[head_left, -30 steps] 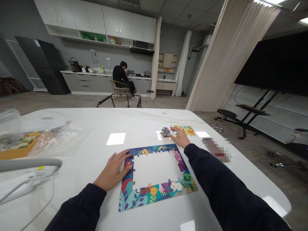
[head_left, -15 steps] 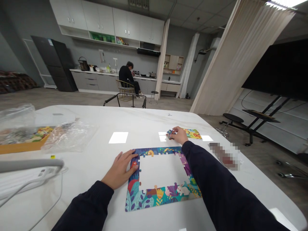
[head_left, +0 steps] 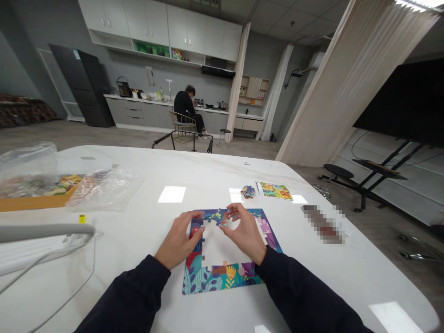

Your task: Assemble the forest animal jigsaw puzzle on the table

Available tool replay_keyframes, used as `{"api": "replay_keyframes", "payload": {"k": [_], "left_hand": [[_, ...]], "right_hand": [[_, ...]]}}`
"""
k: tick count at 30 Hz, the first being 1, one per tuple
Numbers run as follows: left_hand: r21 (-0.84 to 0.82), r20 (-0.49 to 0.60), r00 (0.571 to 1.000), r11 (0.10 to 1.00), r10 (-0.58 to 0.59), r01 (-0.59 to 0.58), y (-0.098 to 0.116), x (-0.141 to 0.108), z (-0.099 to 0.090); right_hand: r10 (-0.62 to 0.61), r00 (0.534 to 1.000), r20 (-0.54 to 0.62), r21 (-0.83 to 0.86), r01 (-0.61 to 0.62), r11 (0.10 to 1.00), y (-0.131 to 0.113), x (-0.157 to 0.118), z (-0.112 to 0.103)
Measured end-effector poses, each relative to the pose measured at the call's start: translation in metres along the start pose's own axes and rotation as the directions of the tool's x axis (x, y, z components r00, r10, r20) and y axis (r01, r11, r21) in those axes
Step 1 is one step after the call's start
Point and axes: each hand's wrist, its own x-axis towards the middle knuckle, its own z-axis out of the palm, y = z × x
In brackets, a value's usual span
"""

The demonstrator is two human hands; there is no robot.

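Observation:
A jigsaw puzzle border [head_left: 222, 277] with a colourful leaf and animal pattern lies on the white table [head_left: 194, 159], its middle bare. My right hand [head_left: 243, 229] pinches a small piece at the inner top edge of the border. My left hand [head_left: 180, 240] rests on the top left corner, fingers apart, with nothing visible in them. Beyond the hands are a small pile of loose puzzle pieces [head_left: 248, 191] and a printed picture card [head_left: 275, 190], both out of reach of my fingertips.
A clear plastic bag [head_left: 104, 188] lies beside a cardboard puzzle box [head_left: 34, 194] at the left. A grey handle [head_left: 45, 231] crosses the near left, and a blurred object [head_left: 322, 224] lies at the right. A seated person [head_left: 185, 106] works at the far counter.
My right hand has moved from the pile of pieces to the top of the border. My left hand has shifted up along the border's left side.

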Motion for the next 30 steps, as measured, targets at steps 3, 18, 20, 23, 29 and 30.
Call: {"api": "replay_keyframes", "payload": {"k": [3, 18, 20, 23, 29, 30], "left_hand": [[-0.381, 0.04, 0.974, 0.898, -0.224, 0.222, 0.017, -0.002, 0.014], [-0.601, 0.081, 0.96, 0.755, -0.27, 0.263, 0.031, -0.004, 0.024], [-0.498, 0.059, 0.979, 0.844, -0.195, 0.198, 0.035, -0.007, 0.024], [-0.32, 0.077, 0.997, 0.946, -0.029, 0.052, 0.041, -0.012, 0.021], [-0.197, 0.06, 0.995, 0.978, 0.082, -0.069, 0.042, -0.012, 0.017], [-0.195, 0.049, 0.996, 0.979, 0.077, -0.066, 0.041, -0.011, 0.017]], "right_hand": [[-0.041, 0.999, 0.0, -0.023, 0.041, 0.999, -0.01, -0.02, 0.008], [0.287, 0.909, 0.302, 0.462, -0.403, 0.79, -0.006, -0.02, -0.006], [0.315, 0.873, 0.371, 0.458, -0.467, 0.756, -0.001, -0.018, -0.007], [0.366, 0.837, 0.407, 0.464, -0.535, 0.706, 0.005, -0.017, -0.009], [0.395, 0.819, 0.417, 0.462, -0.565, 0.683, 0.004, -0.018, -0.011], [0.396, 0.818, 0.417, 0.458, -0.566, 0.686, 0.003, -0.019, -0.011]]}}
